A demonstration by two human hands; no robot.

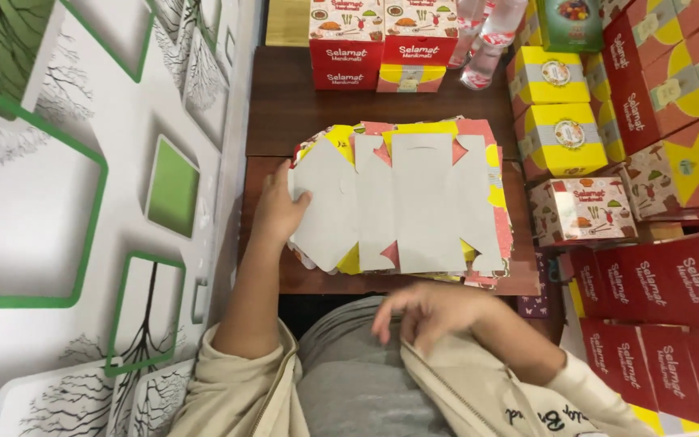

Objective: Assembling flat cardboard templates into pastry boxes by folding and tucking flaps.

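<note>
Lap: grey shirt [349, 380] and beige jacket [252, 396] fill the 6 o'clock edge, so I'm sitting tight against the table.

Right hand [422, 311]: hovers loose just off the near table edge, around 5 o'clock from the stack. Fingers are spread and a bit blurred, nothing in them as far as I can see. My guess is it's simply free at this point.

Left hand [278, 209]: resting at 9 o'clock of the stack, fingertips laid flat on the left flap of the top sheet. Pressing rather than pinching, probably to keep the pile from sliding.

Flat box blanks [414, 202]: a pile of unfolded cartons dead centre on the table, grey unprinted side up, with yellow and red printed edges poking out underneath. They're fanned a little unevenly, which makes the top one easier to catch.

Table [301, 105]: dark brown wood, bare strip toward 12 o'clock.

Folded yellow boxes [560, 117]: at 2 o'clock, stacked in a neat column with grey bands round them.

Patterned box [584, 209]: at 3 o'clock, just beside the pile, within easy reach.

Red flat packs [665, 283]: leaning in rows from 3 to 5 o'clock.

Red boxes [382, 40]: far edge at 12 o'clock, side by side.

Plastic bottles [487, 36]: at 1 o'clock, lying tilted between the boxes, out of the way.

Wall [82, 202]: white panels with green frames and tree drawings, all along 9 o'clock.
</note>
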